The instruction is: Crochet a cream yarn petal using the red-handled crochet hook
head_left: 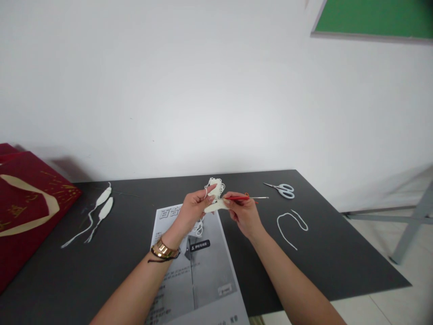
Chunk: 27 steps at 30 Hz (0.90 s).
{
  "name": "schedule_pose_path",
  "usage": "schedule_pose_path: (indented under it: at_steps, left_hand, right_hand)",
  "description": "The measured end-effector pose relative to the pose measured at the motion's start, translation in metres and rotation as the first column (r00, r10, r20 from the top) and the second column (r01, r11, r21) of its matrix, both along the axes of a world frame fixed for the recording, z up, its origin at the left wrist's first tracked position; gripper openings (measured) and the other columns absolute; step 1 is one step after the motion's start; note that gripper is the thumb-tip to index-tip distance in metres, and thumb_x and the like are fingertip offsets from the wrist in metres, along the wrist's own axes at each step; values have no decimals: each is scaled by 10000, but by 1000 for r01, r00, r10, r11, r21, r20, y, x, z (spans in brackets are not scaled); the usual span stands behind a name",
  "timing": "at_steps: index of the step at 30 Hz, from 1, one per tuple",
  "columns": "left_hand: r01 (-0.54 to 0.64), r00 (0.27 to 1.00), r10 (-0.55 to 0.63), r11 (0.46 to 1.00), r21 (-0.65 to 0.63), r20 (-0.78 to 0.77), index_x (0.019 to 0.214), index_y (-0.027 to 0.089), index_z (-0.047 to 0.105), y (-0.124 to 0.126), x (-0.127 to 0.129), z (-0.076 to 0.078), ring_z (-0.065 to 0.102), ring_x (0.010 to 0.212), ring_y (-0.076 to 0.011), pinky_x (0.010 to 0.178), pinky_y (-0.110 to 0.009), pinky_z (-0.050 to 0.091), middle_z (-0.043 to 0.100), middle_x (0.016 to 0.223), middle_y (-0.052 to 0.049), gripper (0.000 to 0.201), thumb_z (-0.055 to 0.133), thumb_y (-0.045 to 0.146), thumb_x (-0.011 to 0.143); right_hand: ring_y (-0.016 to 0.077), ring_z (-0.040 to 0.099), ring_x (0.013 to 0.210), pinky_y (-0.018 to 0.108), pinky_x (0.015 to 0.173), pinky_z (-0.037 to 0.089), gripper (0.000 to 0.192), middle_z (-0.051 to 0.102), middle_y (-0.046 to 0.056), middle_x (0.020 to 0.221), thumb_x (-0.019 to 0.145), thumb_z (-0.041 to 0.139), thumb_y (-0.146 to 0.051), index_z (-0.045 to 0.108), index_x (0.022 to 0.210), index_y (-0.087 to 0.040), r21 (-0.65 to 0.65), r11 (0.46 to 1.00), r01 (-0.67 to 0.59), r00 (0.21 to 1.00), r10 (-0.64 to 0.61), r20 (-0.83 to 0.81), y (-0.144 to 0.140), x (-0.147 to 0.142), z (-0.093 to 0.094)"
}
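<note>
In my right hand [241, 212] is a crochet hook with a red handle [237, 197], its metal shaft sticking out to the right. My left hand [198, 203] pinches a white crocheted piece [216, 206], and a strand of yarn runs by its fingers. The fingertips of both hands meet at this piece, where the hook's tip is too small to make out. Just beyond the hands lies a looped bundle of white yarn [216, 185]. Under them is a printed pattern sheet [216, 262], with more yarn loops [199, 229] over it.
Two white crocheted petal-shaped pieces [105, 208] with yarn tails lie left on the black table [131, 262]. A dark red paper bag [23, 212] stands at the far left. Scissors [283, 189] and a loose yarn piece [282, 216] lie to the right. A white wall [189, 90] rises behind.
</note>
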State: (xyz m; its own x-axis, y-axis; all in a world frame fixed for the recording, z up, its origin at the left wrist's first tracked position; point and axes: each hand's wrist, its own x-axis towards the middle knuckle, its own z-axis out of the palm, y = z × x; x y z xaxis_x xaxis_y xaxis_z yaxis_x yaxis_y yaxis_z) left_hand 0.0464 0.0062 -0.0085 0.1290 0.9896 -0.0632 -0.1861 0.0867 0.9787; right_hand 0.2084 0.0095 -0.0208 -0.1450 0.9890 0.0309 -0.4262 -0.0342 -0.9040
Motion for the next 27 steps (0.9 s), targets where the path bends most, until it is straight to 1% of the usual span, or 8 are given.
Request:
schedule_pose_path:
  at_steps: [6,10,12,15,18,20,24,27]
  left_hand:
    - [33,998,-34,999,-19,-44,1267,208,572,-4,-1,8,359,473,-46,409,-166,280,565,662,27,583,699,403,733]
    - [117,990,-123,989,-91,-67,1328,227,503,-9,-3,17,262,432,-33,391,-154,212,416,546,83,661,715,387,722]
    - [164,984,-169,982,-90,-51,1373,221,441,-10,-5,20,251,419,-35,393,-165,204,370,511,102,727,724,362,718]
    - [253,963,-257,966,-60,-80,1411,191,376,-9,-12,22,344,434,-51,425,-190,261,443,519,87,789,729,327,719]
    - [294,940,-297,955,-42,-171,1371,152,444,-6,-19,21,481,561,-95,498,-218,343,591,652,7,715,713,331,734]
    - [273,941,-276,961,-40,-199,1324,149,508,-5,-21,19,513,641,-114,541,-227,373,628,742,-23,659,719,329,726]
    - [209,970,-214,976,-54,-114,1270,166,566,-3,-18,14,559,756,-134,692,-254,421,665,861,-39,635,763,267,675]
    - [180,980,-183,983,-45,-77,1231,162,601,-3,-16,11,580,778,-150,744,-274,425,681,856,-44,608,775,252,655]
  right_hand:
    - [25,311,362,170,325,175,196,503,-60,506,650,770,-272,685,791,-167,-30,1000,-8,1000,7,-13,-1,-1,2]
    - [25,303,359,169,323,171,197,492,-66,495,641,777,-283,683,773,-172,-42,999,-9,1000,9,-7,-2,-1,4]
    - [28,317,363,168,325,172,193,496,-64,499,646,774,-291,683,769,-175,-42,999,-1,1000,1,-1,-2,-1,4]
    - [26,323,364,169,330,179,194,510,-61,511,647,773,-293,682,775,-179,-33,999,14,1000,-14,7,-3,-2,3]
    - [24,309,353,176,331,173,193,494,-64,488,643,776,-288,687,769,-172,-20,1000,12,1000,-11,24,-4,-3,3]
    - [27,311,345,182,330,168,189,475,-68,457,636,781,-283,691,753,-165,-10,1000,8,999,-8,38,-6,-4,4]
    - [32,311,338,190,332,167,182,457,-74,428,628,785,-283,696,735,-166,-4,1000,16,998,-15,63,-9,-7,8]
    - [34,311,335,196,333,166,192,455,-74,423,621,786,-291,695,734,-165,-11,1000,23,997,-22,76,-10,-7,12]
